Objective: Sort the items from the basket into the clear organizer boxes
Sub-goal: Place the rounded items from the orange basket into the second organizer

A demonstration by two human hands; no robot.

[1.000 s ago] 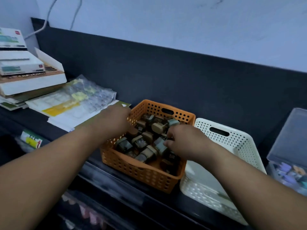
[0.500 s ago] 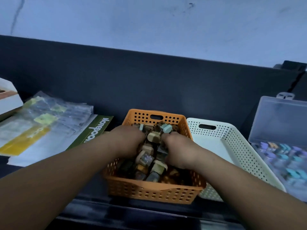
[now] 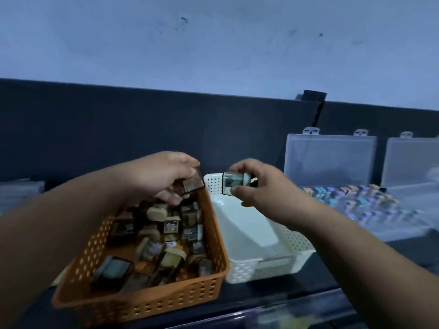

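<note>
Under the fingers (image 3: 187,162) sits an orange basket (image 3: 142,305); left hand (image 3: 161,176) pinches a dark case (image 3: 193,182), right hand (image 3: 259,186) a clear case (image 3: 234,182); such light pinches could slip.

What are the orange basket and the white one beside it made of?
Orange basket: probably moulded plastic, matte, judging by the even rows of holes in its walls. White basket: likely the same plastic, with perforated walls and a smooth, slightly shiny floor.

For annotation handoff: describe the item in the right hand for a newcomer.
Find the orange perforated plastic basket; a white perforated plastic basket sits to its right. Over its far end, the right hand pinches a small black-framed cube with a pale greenish face. Only it is held over the white basket.
</note>
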